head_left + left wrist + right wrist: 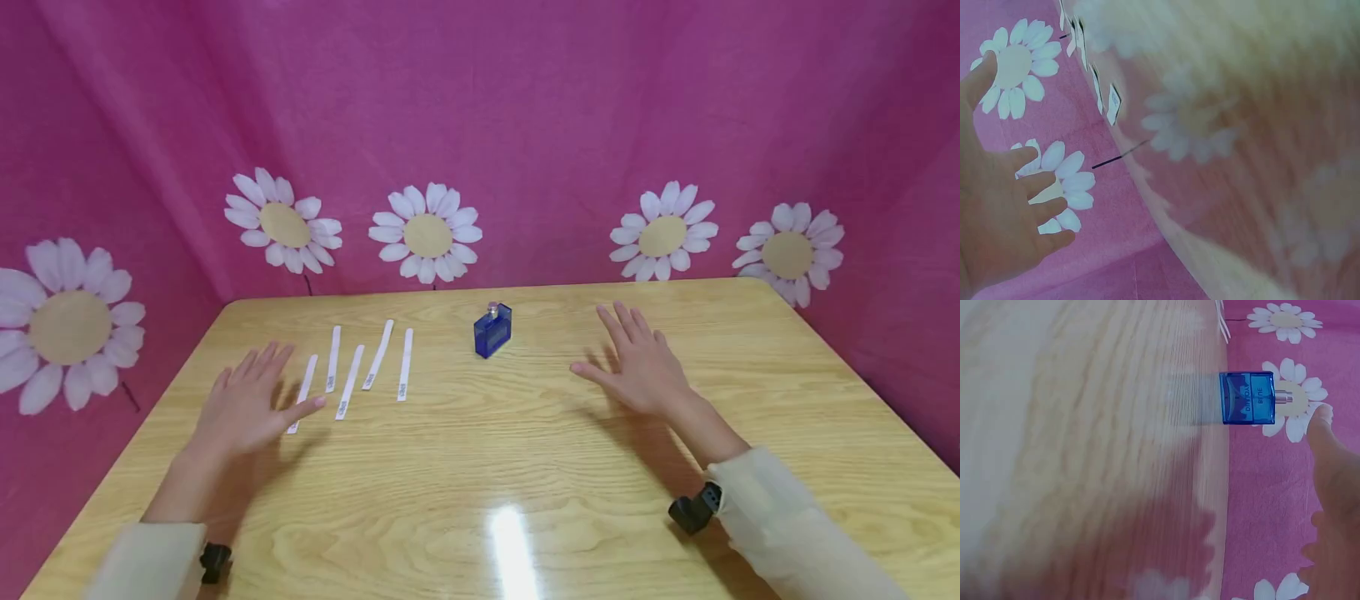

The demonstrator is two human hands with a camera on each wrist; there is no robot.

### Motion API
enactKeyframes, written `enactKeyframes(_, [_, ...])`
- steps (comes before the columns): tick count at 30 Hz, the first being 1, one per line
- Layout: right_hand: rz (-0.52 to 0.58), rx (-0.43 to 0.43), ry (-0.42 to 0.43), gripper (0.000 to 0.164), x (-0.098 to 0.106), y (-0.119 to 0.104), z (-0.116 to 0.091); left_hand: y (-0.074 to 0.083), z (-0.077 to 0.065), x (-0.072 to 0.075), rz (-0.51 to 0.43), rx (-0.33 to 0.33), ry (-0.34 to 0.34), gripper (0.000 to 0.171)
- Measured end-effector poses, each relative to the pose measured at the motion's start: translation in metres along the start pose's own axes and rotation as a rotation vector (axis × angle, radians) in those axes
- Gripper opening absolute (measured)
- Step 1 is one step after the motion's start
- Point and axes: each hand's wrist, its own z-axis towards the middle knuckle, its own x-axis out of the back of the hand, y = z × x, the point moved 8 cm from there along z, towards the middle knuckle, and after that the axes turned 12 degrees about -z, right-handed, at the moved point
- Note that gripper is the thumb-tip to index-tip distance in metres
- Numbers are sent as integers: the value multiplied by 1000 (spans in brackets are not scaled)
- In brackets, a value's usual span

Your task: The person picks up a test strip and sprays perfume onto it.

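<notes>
My left hand (243, 404) hovers palm down over the left of the table with fingers spread, overlapping the leftmost white paper strip (306, 383) in the head view. Several such strips, each with small dark print at its near end, lie side by side, one of them a strip (405, 365) farthest right. A blue glass perfume bottle (492, 332) stands upright near the back middle, its silver sprayer uncapped. To the right of the bottle, my right hand (637, 367) is held over the wood with its fingers apart, holding nothing. The right wrist view shows lettering on the bottle (1247, 398).
The wooden table (480, 467) is glossy and reflects a bright light near its front. A pink curtain (525, 125) with large white daisies hangs along the back and both sides. Dark wrist cameras sit at both sleeves, one a camera (696, 507) at the right.
</notes>
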Motion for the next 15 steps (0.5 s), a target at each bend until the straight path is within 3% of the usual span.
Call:
enactKeyframes(8, [16, 13, -9, 95, -1, -4, 3, 1, 12, -2, -30, -55, -27, 95])
enactKeyframes(15, [31, 69, -5, 94, -5, -18, 15, -12, 10, -3, -108, -8, -53, 92])
